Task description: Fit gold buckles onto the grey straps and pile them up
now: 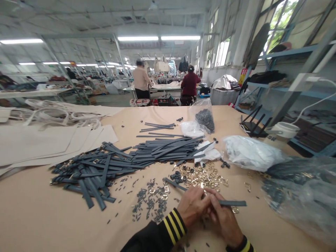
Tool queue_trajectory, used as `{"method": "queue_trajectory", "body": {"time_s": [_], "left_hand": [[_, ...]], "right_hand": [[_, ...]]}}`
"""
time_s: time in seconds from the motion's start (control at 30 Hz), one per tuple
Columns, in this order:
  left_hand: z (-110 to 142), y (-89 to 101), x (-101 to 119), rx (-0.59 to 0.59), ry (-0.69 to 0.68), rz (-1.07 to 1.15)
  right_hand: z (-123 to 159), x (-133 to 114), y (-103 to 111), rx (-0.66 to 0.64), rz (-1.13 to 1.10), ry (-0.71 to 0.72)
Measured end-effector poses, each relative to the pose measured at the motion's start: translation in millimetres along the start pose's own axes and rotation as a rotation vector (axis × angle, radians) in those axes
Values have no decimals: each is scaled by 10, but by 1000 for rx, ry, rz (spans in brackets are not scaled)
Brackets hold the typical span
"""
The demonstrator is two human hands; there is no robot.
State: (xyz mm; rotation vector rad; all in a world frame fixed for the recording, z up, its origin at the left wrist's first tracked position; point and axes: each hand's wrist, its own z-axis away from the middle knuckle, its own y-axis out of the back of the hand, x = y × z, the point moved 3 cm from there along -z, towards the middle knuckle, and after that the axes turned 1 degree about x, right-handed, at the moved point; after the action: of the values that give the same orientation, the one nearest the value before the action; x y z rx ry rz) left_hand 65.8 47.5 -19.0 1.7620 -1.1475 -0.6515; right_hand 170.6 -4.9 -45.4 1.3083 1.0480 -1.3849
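Observation:
A dark grey strap (233, 203) runs through both my hands, one end out to the right and the other up to the left. Curled fingers of my left hand (193, 205) grip it near its middle. Close against them, my right hand (222, 216) is closed on the same strap, thumb toward the left hand. Whatever lies between the fingertips is hidden. Gold metal buckles (207, 176) are heaped just beyond my hands, with small black pieces (178, 176) beside them. Short dark bits (151, 203) are scattered left of my left hand.
Long grey straps (168, 150) lie piled mid-table, with straps bearing buckles (86, 175) at left. Pale fabric panels (39, 140) cover the far left. Plastic bags (249, 152), a router (254, 124) and a white cup (283, 131) stand right. Two people work farther back.

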Motion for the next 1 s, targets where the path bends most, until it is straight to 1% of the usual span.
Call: {"method": "queue_trajectory", "body": {"time_s": [0.07, 0.2, 0.27, 0.33, 0.4, 0.43, 0.47, 0.53, 0.63, 0.7, 0.8, 0.87, 0.9, 0.93, 1.0], "left_hand": [[74, 15, 18, -10, 47, 18], [316, 192, -237, -94, 262, 74], [437, 266, -322, -115, 368, 256], [524, 263, -322, -126, 480, 613], [584, 184, -271, -114, 642, 1038], [608, 131, -240, -95, 739, 1216], [630, 78, -214, -62, 837, 1355], [665, -2, -181, 29, 985, 1524], [696, -44, -174, 144, 1094, 1618], [706, -44, -177, 187, 1127, 1620], [711, -54, -171, 197, 1170, 1611], [712, -70, -166, 190, 1192, 1612], [713, -79, -166, 187, 1198, 1613], [715, -88, -168, 186, 1200, 1615], [720, -103, -173, 190, 1195, 1628]], "right_hand": [[25, -32, 135, 102, -65, -29], [98, -70, 637, 233, -230, -53], [146, -61, 843, 242, -269, -76], [194, -34, 933, 215, -274, -113], [229, 3, 925, 184, -275, -146], [241, 21, 906, 178, -282, -156], [250, 37, 888, 185, -291, -160], [266, 67, 883, 229, -306, -161], [313, 115, 942, 279, -277, -210], [360, 143, 975, 240, -179, -282], [414, 143, 945, 135, 84, -343], [406, 98, 848, 67, 258, -315], [387, 61, 780, 44, 331, -279], [358, 14, 702, 29, 393, -224], [284, -105, 529, 29, 497, -62]]}}
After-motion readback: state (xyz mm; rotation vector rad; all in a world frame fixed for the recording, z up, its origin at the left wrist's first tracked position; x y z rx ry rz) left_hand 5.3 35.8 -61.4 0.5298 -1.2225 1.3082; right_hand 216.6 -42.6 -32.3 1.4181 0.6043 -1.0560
